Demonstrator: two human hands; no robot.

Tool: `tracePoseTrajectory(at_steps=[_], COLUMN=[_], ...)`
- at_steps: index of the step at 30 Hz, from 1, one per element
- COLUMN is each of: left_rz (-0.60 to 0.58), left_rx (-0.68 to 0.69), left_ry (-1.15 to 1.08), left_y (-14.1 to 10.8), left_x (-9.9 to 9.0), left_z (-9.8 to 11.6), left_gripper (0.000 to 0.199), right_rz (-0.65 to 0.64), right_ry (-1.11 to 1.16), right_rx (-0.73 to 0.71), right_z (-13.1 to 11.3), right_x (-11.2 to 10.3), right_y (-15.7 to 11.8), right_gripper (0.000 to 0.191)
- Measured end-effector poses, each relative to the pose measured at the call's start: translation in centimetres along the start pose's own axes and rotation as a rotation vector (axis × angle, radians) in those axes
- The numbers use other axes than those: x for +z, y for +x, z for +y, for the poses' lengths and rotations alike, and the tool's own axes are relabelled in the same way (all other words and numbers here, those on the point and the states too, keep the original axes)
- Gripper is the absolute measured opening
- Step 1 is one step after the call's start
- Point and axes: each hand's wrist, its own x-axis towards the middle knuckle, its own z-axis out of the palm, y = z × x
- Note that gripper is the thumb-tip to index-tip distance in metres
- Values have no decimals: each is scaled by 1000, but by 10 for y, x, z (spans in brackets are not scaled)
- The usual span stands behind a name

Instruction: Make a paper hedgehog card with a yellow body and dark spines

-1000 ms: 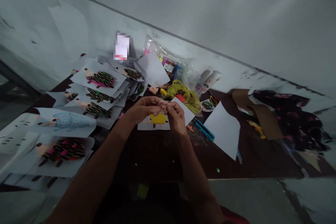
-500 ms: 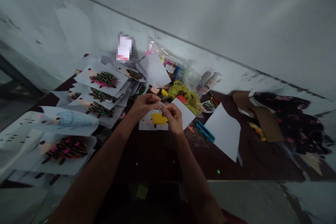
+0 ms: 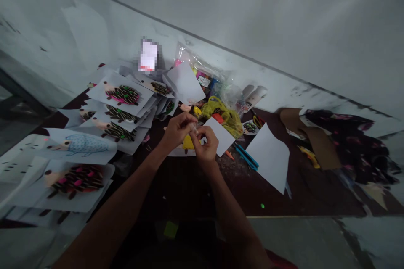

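My left hand (image 3: 177, 130) and my right hand (image 3: 205, 143) meet fingertip to fingertip above the dark table. Both pinch a small, clear piece of crinkled plastic (image 3: 194, 127), too small to make out fully. Beneath them lies a sheet of paper bearing a yellow hedgehog figure (image 3: 188, 143), mostly covered by my fingers. Just beyond the hands sit a yellow lump (image 3: 197, 111) and a pale pink lump (image 3: 185, 108) that look like modelling clay. To the right of my right hand is a blank white sheet (image 3: 221, 134).
Stacked hedgehog pictures (image 3: 121, 94) crowd the left side. A yellow plastic bag (image 3: 232, 119) lies behind the hands. Blue-handled scissors (image 3: 246, 157) and another white sheet (image 3: 271, 159) are on the right, with cardboard (image 3: 323, 147) and dark patterned cloth (image 3: 360, 147) farther over.
My right hand has turned and shifted slightly left, its fingers now covering more of the yellow hedgehog. Both hands still pinch the small clear plastic.
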Motion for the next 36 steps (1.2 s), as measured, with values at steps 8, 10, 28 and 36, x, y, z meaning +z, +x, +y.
tracePoseTrajectory(at_steps=[8,10,28,36], left_rz=[-108,-166,-270,-186], left_rx=[-101,-173,-493,-403], left_ry=[14,-35,-536,-408], left_y=[1,1,0,0], left_x=[-6,-8,-16,-14], left_z=[3,5,12,12], left_gripper=[18,20,45,44], right_rz=[59,61,-115,-32], right_ry=[-9,10,448,364], right_rx=[75,100,384,328], right_z=[5,7,12,10], right_x=[-5,-7,-15,-15], right_y=[5,8,18,14], right_gripper=[19,22,33,26])
